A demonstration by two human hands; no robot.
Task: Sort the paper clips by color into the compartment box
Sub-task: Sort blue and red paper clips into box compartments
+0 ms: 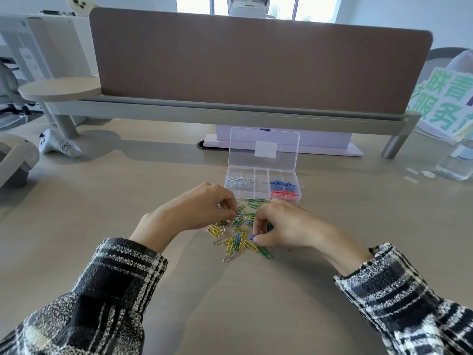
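Paper clips [238,235]: light, stiff wire, slick, tangle-prone; judged best lifted singly by end loop. Pile on bench [230,303] under both grips, compartment box [262,179] just beyond.
Right grip [284,224] pinches blue paper clip [252,237].
Left grip [199,208]: fingertips curled into pile; pinching or not, cannot tell.
Clips beneath right grip hidden.

Single head-worn wide-angle view
Faces forward and down — close over left hand [194,208] and right hand [286,224] at the desk [256,303].
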